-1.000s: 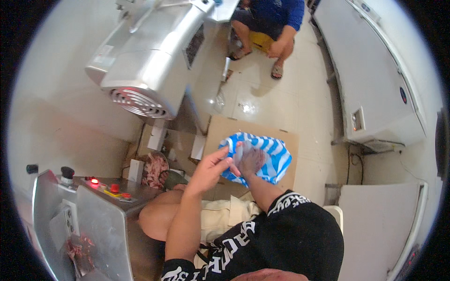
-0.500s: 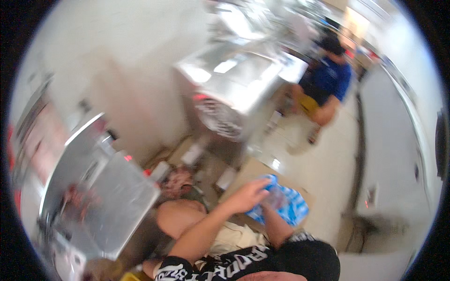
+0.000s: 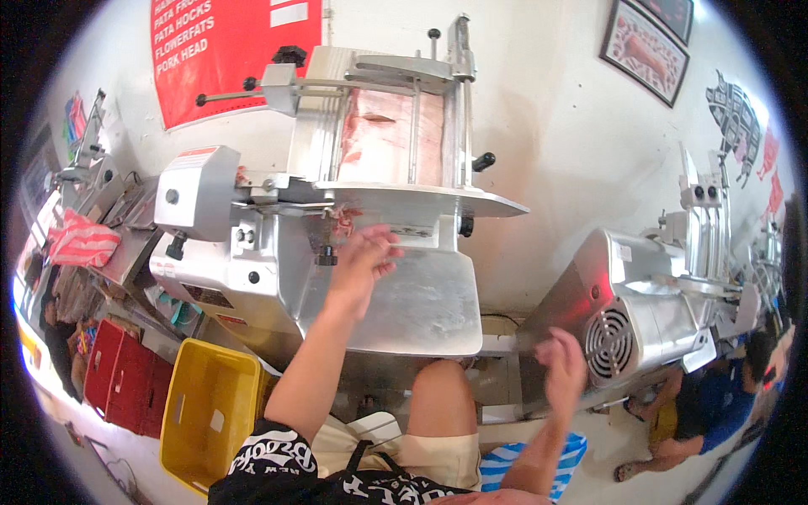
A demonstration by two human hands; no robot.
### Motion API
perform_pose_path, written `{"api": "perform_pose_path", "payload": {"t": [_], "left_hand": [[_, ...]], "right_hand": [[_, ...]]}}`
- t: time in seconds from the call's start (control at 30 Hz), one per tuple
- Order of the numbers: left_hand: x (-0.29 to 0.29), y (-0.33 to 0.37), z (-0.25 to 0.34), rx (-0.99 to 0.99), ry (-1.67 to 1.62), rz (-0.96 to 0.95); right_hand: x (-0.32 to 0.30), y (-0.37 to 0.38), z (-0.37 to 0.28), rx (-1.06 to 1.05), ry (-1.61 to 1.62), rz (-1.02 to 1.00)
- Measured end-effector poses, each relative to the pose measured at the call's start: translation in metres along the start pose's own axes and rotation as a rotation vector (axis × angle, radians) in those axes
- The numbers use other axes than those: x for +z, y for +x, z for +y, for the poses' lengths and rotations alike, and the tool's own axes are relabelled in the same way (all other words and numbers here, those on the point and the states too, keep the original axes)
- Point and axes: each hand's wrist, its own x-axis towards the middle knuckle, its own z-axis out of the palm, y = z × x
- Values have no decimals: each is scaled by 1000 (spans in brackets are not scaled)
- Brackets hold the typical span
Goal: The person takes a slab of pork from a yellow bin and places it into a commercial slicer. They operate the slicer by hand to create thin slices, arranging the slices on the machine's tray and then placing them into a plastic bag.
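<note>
My left hand [image 3: 368, 257] is raised in front of a metal meat slicer [image 3: 278, 261], with loosely bent fingers and nothing seen in them. Just above it, small red meat scraps [image 3: 343, 220] hang at the slicer's lower edge. A slab of pale pink meat [image 3: 391, 139] is clamped on the slicer's upper carriage between metal bars. My right hand [image 3: 562, 366] is lifted to the right, slightly blurred, its fingers apart and apparently holding nothing. Below my right forearm lies a blue-and-white striped plastic bag [image 3: 568, 463].
A second slicer [image 3: 648, 311] with a round vent stands at right. A person in a blue shirt [image 3: 728, 412] crouches beyond it. A yellow crate [image 3: 210, 404] and a red crate [image 3: 126, 379] stand at lower left. The slicer's flat receiving tray [image 3: 421, 307] lies before me.
My view has swung left toward the slicer. Both hands, which were together at the striped bag, are now apart: the left is up by the slicer, the right is out of the bag.
</note>
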Motion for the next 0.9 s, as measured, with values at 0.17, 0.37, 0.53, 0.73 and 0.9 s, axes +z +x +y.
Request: {"api": "perform_pose_path", "payload": {"t": [0.17, 0.37, 0.53, 0.73, 0.9], "left_hand": [[-47, 70, -19, 14, -407, 147], [-75, 94, -14, -67, -530, 197], [-65, 95, -7, -63, -607, 190], [-68, 99, 2, -146, -707, 202], [-61, 107, 4, -267, -744, 81]], "right_hand": [[161, 81, 203, -56, -122, -700], [196, 66, 210, 129, -293, -1056], [190, 71, 204, 166, -286, -1091], [173, 80, 199, 244, -143, -1040], [141, 93, 208, 452, 232, -706]]}}
